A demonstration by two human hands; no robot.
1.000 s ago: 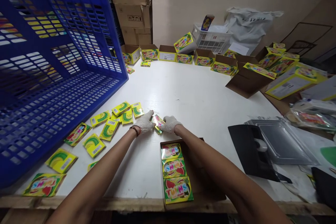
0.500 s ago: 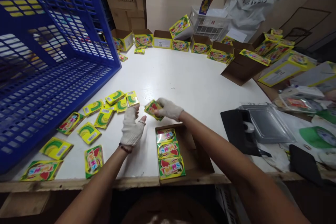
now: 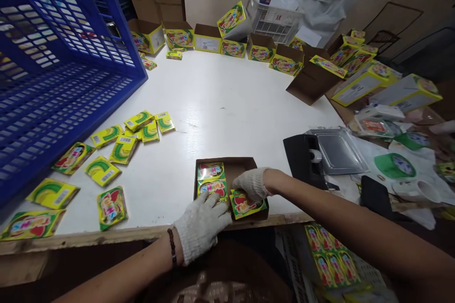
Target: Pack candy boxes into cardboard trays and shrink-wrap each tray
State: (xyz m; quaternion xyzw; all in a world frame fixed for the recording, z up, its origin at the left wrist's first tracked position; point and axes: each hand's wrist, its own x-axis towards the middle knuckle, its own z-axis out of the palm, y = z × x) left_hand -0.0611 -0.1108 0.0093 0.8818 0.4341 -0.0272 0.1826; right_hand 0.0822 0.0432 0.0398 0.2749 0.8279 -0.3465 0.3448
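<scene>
A shallow brown cardboard box (image 3: 227,160) sits at the table's front edge, with small green-and-yellow TWINS packs (image 3: 211,170) in its left column. My left hand (image 3: 204,225), in a white knit glove, lies over the front of that column, fingers stretched out and touching the packs. Inside the box's right half, my gloved right hand (image 3: 252,184) grips another TWINS pack (image 3: 243,206) near the front wall. Its fingertips are partly hidden. Several loose packs (image 3: 112,208) are scattered on the table to the left, some with the banana side up.
A large blue plastic crate (image 3: 117,90) lies on its side at the left. Open display boxes (image 3: 179,38) line the table's back. To the right are a black tape dispenser (image 3: 302,161), a clear plastic tray (image 3: 337,151) and green tape (image 3: 394,165). More packs (image 3: 330,255) show below the table edge.
My right hand has carried the pack from above the table down into the box's right half. My left hand has moved from near the loose packs onto the box's left column.
</scene>
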